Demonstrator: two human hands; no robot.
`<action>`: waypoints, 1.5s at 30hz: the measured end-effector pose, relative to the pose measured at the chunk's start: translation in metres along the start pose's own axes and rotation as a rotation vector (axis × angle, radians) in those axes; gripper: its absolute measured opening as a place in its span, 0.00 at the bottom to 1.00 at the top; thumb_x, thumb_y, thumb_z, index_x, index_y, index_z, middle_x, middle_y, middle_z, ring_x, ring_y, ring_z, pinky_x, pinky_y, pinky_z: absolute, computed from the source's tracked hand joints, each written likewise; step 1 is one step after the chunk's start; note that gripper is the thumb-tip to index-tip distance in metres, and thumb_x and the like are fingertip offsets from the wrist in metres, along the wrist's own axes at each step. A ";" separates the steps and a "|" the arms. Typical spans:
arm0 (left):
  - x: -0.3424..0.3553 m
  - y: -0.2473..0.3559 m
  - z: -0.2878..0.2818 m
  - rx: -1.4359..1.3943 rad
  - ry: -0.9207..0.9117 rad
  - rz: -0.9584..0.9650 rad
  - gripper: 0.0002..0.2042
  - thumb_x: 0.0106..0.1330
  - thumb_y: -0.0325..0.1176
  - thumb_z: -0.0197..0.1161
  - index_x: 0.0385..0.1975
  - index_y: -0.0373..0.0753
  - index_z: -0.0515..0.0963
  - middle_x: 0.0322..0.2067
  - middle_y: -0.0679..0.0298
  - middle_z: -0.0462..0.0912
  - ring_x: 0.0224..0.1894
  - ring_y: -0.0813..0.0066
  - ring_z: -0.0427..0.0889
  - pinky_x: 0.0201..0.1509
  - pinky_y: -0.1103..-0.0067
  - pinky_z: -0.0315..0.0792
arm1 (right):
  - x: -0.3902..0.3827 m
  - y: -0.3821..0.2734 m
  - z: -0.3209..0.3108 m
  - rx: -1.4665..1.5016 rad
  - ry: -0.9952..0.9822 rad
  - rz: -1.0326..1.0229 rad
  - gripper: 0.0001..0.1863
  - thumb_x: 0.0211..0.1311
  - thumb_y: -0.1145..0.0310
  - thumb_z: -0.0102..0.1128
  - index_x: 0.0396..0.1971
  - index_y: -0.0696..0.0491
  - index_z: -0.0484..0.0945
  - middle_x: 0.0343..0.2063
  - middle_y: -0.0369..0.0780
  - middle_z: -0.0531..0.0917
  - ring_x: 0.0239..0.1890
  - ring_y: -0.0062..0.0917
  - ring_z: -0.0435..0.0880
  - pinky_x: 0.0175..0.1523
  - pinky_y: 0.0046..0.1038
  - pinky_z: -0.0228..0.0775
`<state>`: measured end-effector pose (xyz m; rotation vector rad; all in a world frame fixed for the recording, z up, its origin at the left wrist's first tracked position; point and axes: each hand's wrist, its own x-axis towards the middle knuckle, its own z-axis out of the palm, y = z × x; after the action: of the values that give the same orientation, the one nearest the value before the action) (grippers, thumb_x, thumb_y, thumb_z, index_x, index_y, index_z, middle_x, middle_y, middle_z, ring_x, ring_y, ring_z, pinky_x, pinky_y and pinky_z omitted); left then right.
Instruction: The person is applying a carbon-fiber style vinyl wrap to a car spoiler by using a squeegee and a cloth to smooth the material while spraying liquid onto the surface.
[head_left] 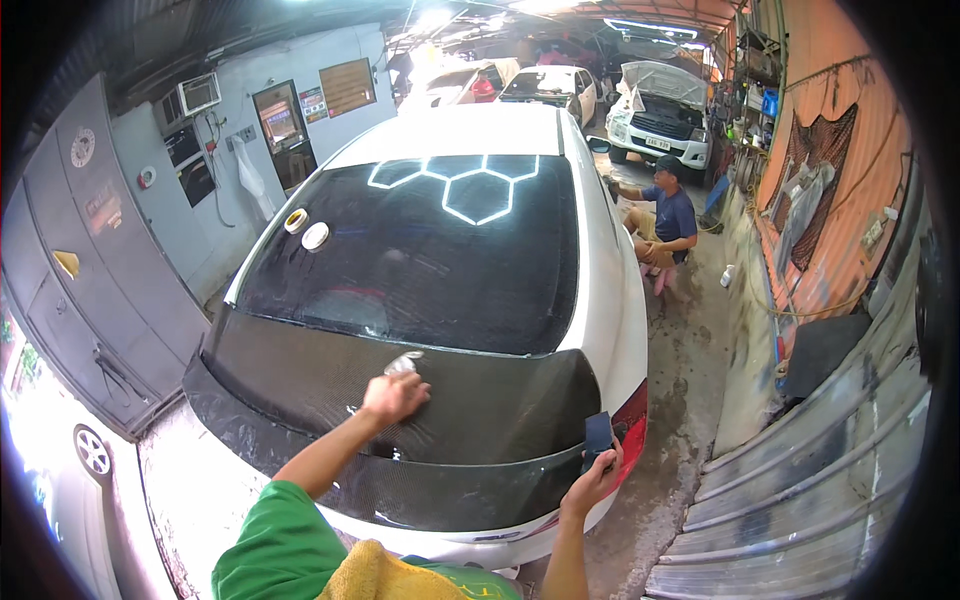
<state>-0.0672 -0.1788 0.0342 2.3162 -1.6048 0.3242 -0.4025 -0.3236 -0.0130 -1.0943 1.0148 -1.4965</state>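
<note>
A white car [612, 300] stands in front of me with its dark, carbon-patterned trunk lid [300, 365] towards me. My left hand [396, 398] is over the middle of that lid, closed on a crumpled whitish wad [404, 363]; whether it is cloth or plastic is unclear. Off the lid's right rear corner, near the red tail light [632, 428], my right hand [594, 480] grips a small dark blue-grey sheet of sandpaper [598, 432] held upright. Two rolls of tape, one yellowish [296, 220] and one white [315, 236], rest on the rear window [420, 270].
A co-worker [668, 215] sits low beside the car's right side. Along the right runs a concrete wall [740, 350] with corrugated sheets. A grey metal gate [90, 260] stands at left. Further back is a pickup [660, 120] with its hood up. A white bottle [727, 275] stands by the wall.
</note>
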 end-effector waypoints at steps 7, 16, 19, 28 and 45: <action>-0.025 -0.092 -0.026 0.196 0.050 -0.396 0.15 0.69 0.49 0.56 0.36 0.44 0.79 0.40 0.57 0.81 0.48 0.58 0.80 0.51 0.60 0.69 | -0.001 -0.019 0.007 -0.082 -0.035 -0.016 0.19 0.69 0.67 0.58 0.54 0.62 0.71 0.48 0.43 0.78 0.47 0.28 0.77 0.53 0.29 0.69; 0.012 0.028 -0.013 -0.052 -0.068 -0.172 0.28 0.67 0.51 0.61 0.64 0.49 0.68 0.67 0.48 0.61 0.71 0.47 0.57 0.69 0.52 0.58 | 0.002 -0.008 0.004 -0.219 -0.006 -0.101 0.20 0.61 0.74 0.61 0.53 0.62 0.73 0.45 0.45 0.80 0.44 0.32 0.81 0.54 0.33 0.71; 0.023 0.102 0.000 -0.196 -0.269 0.193 0.30 0.70 0.53 0.56 0.70 0.51 0.62 0.72 0.46 0.51 0.75 0.46 0.49 0.72 0.46 0.49 | 0.007 0.002 0.000 -0.239 -0.008 -0.125 0.20 0.61 0.74 0.61 0.53 0.62 0.74 0.43 0.45 0.82 0.42 0.32 0.81 0.52 0.33 0.71; 0.024 0.163 0.046 -0.108 -0.157 0.333 0.35 0.70 0.63 0.44 0.74 0.54 0.54 0.74 0.47 0.45 0.76 0.39 0.42 0.70 0.37 0.41 | 0.006 -0.002 0.002 -0.243 0.036 -0.097 0.19 0.61 0.73 0.62 0.51 0.62 0.75 0.43 0.45 0.82 0.42 0.32 0.81 0.51 0.33 0.71; 0.027 0.162 0.042 -0.301 -0.150 0.606 0.27 0.71 0.54 0.53 0.69 0.60 0.65 0.75 0.57 0.49 0.76 0.54 0.48 0.75 0.51 0.47 | 0.014 0.016 -0.007 -0.271 -0.002 -0.161 0.15 0.64 0.76 0.60 0.49 0.63 0.72 0.40 0.42 0.80 0.38 0.27 0.82 0.46 0.29 0.76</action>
<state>-0.2088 -0.2704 0.0241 1.6292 -2.2336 0.0263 -0.4069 -0.3395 -0.0283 -1.3956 1.1759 -1.5134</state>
